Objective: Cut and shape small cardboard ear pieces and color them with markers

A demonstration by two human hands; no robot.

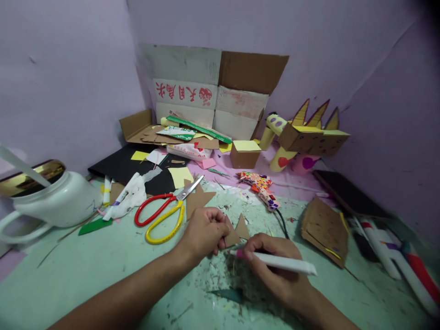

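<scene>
My left hand [205, 233] is closed on a small cardboard piece [233, 237], pinching its left side just above the table. In my right hand [280, 270] is a white marker [287, 263] with a pink tip end, pointing left toward the lower edge of that piece. Whether the tip touches the cardboard I cannot tell. A cardboard triangle [242, 227] lies right behind, between the two hands. Scissors with red and yellow handles [165, 228] rest open to the left, their blades over a star-shaped cardboard cutout [199, 200].
A flower-patterned glue gun [259, 187] with a black cord lies behind my hands. At left stands a white mug [65, 204]. A small cardboard box [244, 156] and a spiked cardboard figure [312, 137] stand at the back. Folded cardboard [325, 231] and several markers [383, 252] are at right.
</scene>
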